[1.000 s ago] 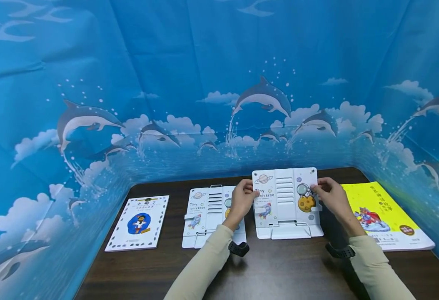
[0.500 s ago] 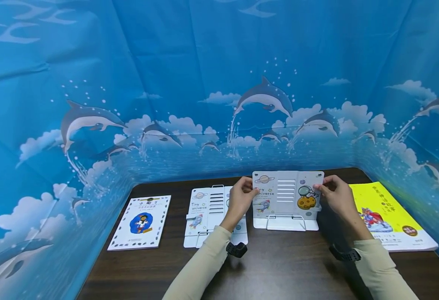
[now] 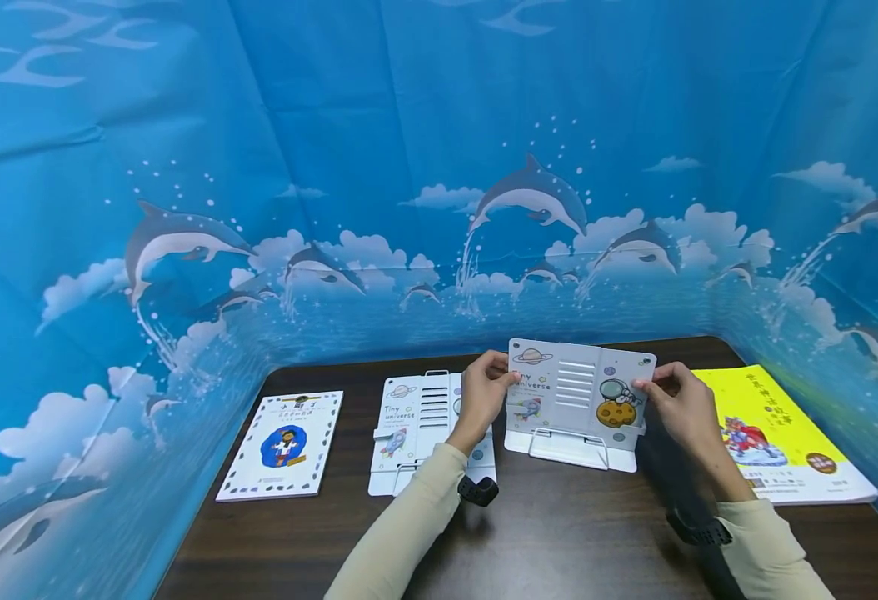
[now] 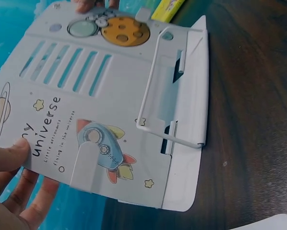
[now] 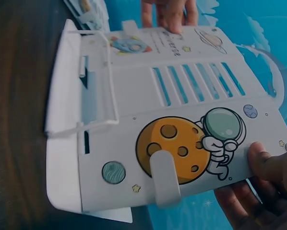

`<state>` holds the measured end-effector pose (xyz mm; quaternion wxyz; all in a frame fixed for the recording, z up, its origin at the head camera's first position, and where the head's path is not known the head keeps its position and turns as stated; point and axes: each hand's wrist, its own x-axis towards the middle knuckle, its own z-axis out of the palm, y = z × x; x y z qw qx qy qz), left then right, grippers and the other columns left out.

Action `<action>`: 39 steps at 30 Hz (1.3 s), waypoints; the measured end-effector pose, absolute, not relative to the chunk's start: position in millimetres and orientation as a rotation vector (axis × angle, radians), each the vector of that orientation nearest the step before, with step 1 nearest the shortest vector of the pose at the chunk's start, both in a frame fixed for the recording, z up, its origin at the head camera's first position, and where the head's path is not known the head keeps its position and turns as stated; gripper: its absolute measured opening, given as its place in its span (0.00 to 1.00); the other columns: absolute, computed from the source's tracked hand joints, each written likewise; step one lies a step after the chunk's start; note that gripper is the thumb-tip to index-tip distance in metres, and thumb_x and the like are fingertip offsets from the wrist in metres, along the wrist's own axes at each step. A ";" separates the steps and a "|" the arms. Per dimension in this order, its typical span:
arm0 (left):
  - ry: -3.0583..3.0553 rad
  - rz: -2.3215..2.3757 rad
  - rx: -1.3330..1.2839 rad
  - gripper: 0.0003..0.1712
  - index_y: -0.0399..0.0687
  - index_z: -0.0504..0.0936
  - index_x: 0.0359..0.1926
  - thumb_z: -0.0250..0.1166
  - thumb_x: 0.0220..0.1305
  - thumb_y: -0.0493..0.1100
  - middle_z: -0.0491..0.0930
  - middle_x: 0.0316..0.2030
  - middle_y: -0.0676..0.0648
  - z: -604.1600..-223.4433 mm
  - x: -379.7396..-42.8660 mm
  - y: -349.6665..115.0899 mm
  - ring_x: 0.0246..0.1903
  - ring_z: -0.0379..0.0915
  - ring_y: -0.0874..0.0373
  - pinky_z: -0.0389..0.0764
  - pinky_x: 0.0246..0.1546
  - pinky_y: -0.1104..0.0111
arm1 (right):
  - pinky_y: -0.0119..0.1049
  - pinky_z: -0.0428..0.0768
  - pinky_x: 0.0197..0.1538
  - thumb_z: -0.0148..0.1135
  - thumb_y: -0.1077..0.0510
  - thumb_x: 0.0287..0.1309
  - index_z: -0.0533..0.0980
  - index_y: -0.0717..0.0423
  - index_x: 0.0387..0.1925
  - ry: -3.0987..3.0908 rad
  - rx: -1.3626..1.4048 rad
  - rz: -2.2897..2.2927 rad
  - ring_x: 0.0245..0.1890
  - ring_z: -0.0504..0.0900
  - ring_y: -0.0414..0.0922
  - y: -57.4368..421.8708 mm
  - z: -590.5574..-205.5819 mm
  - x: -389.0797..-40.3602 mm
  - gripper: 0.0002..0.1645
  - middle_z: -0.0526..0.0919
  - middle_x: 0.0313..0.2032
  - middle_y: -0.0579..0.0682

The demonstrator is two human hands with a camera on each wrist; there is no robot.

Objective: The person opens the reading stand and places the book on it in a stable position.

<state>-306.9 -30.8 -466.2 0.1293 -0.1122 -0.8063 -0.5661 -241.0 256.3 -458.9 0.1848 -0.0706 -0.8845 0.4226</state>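
Note:
Both hands hold a white metal book stand (image 3: 568,393) by its left and right edges, its panel leaning back and its right side a little lower in the head view. My left hand (image 3: 481,398) pinches one edge, thumb over the "Tiny universe" print and fingers (image 4: 38,199) behind the panel. On the opposite edge, my right hand (image 3: 685,410) has its thumb beside the astronaut picture (image 5: 223,143) and its fingers behind. A wire page holder (image 4: 150,86) spans the bottom ledge (image 5: 62,177). Partly hidden by my left hand and forearm, a matching book stand (image 3: 392,417) lies on the table.
A white book (image 3: 311,408) with a blue round picture lies at the left of the dark wooden table (image 3: 551,542). At the right lies a yellow book (image 3: 757,400). A blue dolphin-print curtain (image 3: 379,208) surrounds the table's back and sides.
The held book stand's panel has tipped further back, so it looks shorter than a second ago. Since half a second ago its right side has dropped, and my right hand has moved slightly down.

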 end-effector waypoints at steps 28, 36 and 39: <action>-2.441 -1.591 -0.379 0.12 0.50 0.81 0.49 0.64 0.65 0.39 0.82 0.42 0.49 -460.2 -344.4 -17.7 0.38 0.81 0.60 0.82 0.38 0.70 | 0.30 0.83 0.28 0.76 0.65 0.45 0.76 0.52 0.37 -2.326 0.306 1.003 0.26 0.79 0.33 199.9 -468.3 -190.2 0.19 0.83 0.29 0.45; -2.446 -1.622 -0.373 0.16 0.49 0.80 0.54 0.60 0.68 0.33 0.82 0.47 0.46 -456.9 -352.7 -10.1 0.44 0.82 0.56 0.84 0.44 0.68 | 0.32 0.84 0.26 0.76 0.65 0.45 0.74 0.48 0.33 -2.325 0.417 1.087 0.27 0.78 0.34 165.6 -467.3 -190.2 0.19 0.77 0.26 0.39; -2.464 -1.607 -0.379 0.17 0.48 0.79 0.56 0.58 0.69 0.32 0.82 0.49 0.46 -456.1 -355.1 -6.0 0.47 0.81 0.55 0.83 0.45 0.68 | 0.32 0.84 0.27 0.76 0.64 0.45 0.73 0.48 0.32 -2.336 0.432 1.130 0.27 0.78 0.34 153.2 -467.1 -190.7 0.19 0.76 0.25 0.39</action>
